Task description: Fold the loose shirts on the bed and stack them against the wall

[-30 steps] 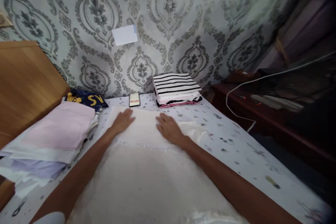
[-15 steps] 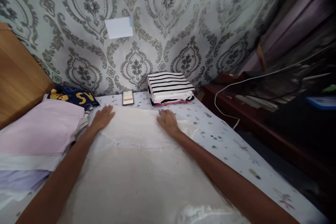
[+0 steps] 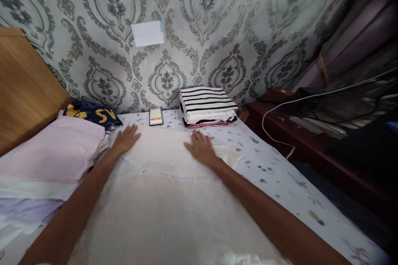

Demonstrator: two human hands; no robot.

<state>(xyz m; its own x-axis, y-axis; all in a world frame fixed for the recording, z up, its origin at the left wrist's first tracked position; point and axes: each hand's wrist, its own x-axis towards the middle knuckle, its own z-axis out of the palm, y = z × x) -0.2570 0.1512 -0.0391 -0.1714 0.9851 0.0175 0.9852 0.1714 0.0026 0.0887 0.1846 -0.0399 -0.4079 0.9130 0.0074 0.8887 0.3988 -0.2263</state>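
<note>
A cream garment (image 3: 174, 207) with a lace trim line lies spread out in front of me, its far part folded over into a flat panel. My left hand (image 3: 127, 139) rests flat on the far left corner of that panel, fingers outstretched. On the far right corner lies my right hand (image 3: 201, 147), palm down with the fingers spread. A bit of the cream cloth pokes out to the right of my right wrist. The garment's near edge runs out of view.
Folded pink and lilac clothes (image 3: 77, 140) are piled at the left, beside a navy garment (image 3: 102, 116). A striped folded stack (image 3: 208, 103) and a phone-like device (image 3: 156, 116) lie by the wall. A white cable (image 3: 264, 120) hangs over the dark red furniture (image 3: 280, 132).
My right hand's fingers have spread out, where they were bunched together before. My left hand stays flat in place. The whole view has shifted slightly.
</note>
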